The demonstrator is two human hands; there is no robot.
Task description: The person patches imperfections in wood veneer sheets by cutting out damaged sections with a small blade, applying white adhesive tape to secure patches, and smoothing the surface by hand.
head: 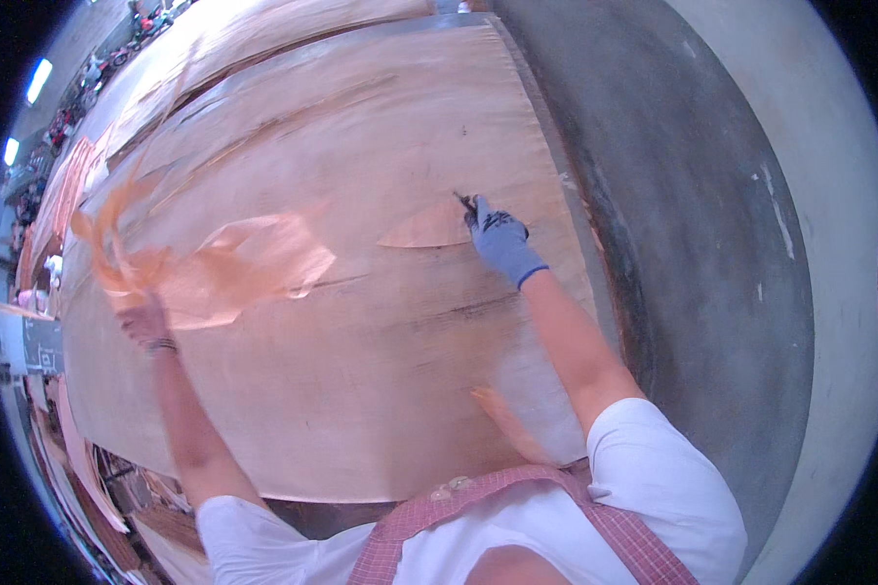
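My bare left hand (146,322), blurred by motion, grips a bunch of thin orange-brown wood veneer strips (113,241) on the left. Beside and partly under them spreads a larger, shiny piece of veneer (278,252), curled at its edges. My right hand (505,238) wears a grey-blue knit glove with dark fingertips. A small dark tool (468,201) sits in its fingers, too small to identify. Under that hand lies a pointed, leaf-shaped piece of veneer (428,228), flat on the broad wood veneer sheet (380,380). The glove covers that piece's right end.
A narrow veneer scrap (508,424) lies close to my body. Dark, crack-like lines (475,311) cross the sheet. More sheets (278,29) extend beyond it. Grey concrete floor (702,256) runs along the right. Stacked veneer (73,197) and parked motorcycles (121,55) stand at far left.
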